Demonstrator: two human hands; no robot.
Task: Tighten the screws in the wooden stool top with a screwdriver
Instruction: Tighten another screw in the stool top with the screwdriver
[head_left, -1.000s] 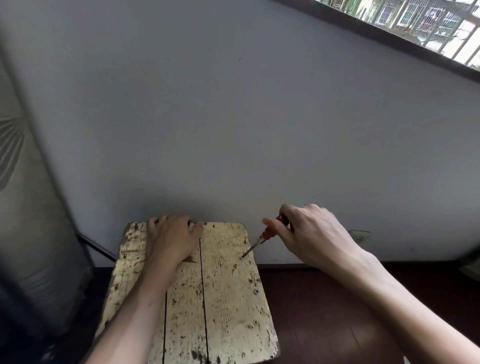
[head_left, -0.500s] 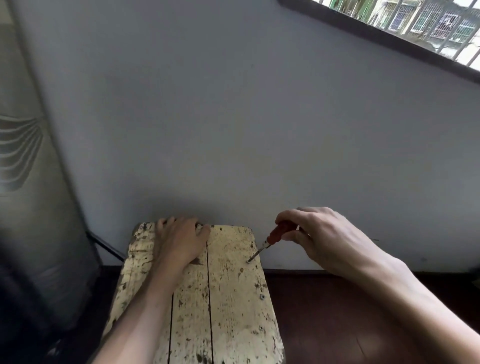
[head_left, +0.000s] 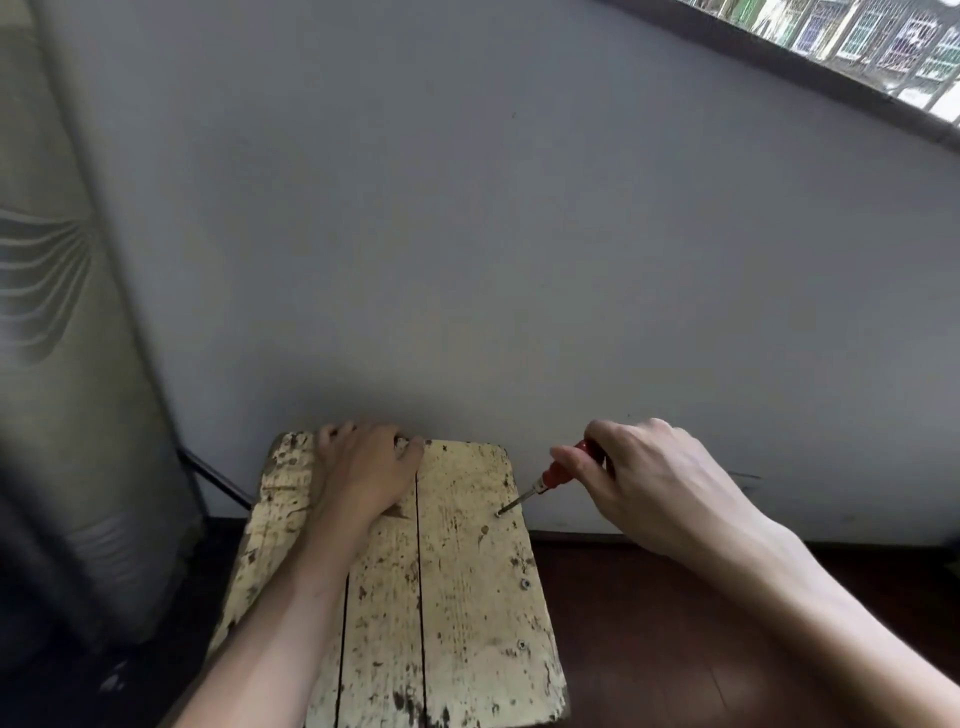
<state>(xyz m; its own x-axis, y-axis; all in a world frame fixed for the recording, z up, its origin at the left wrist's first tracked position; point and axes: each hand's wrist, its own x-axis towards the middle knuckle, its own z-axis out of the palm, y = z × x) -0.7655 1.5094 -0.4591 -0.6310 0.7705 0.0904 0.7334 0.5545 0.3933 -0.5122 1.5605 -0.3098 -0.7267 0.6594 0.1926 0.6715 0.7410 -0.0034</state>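
Note:
The worn, pale wooden stool top (head_left: 467, 587) stands against a grey wall. My left hand (head_left: 363, 467) lies on its far left part, fingers curled over the far edge. My right hand (head_left: 644, 478) grips the red handle of a screwdriver (head_left: 550, 475). Its metal tip meets the wood at a screw (head_left: 500, 513) near the far right edge. Two more screw heads sit along the right plank, one (head_left: 525, 583) in the middle and one (head_left: 521, 645) nearer me.
The grey wall (head_left: 519, 260) rises directly behind the stool. A grey padded upright object (head_left: 57, 415) with a dark metal bar stands at the left. Dark wooden floor (head_left: 675, 649) lies to the right. A barred window (head_left: 857, 36) is at top right.
The view shifted slightly. My right hand turned around the screwdriver handle while the tip stayed at the far right screw. My left hand kept its place on the stool.

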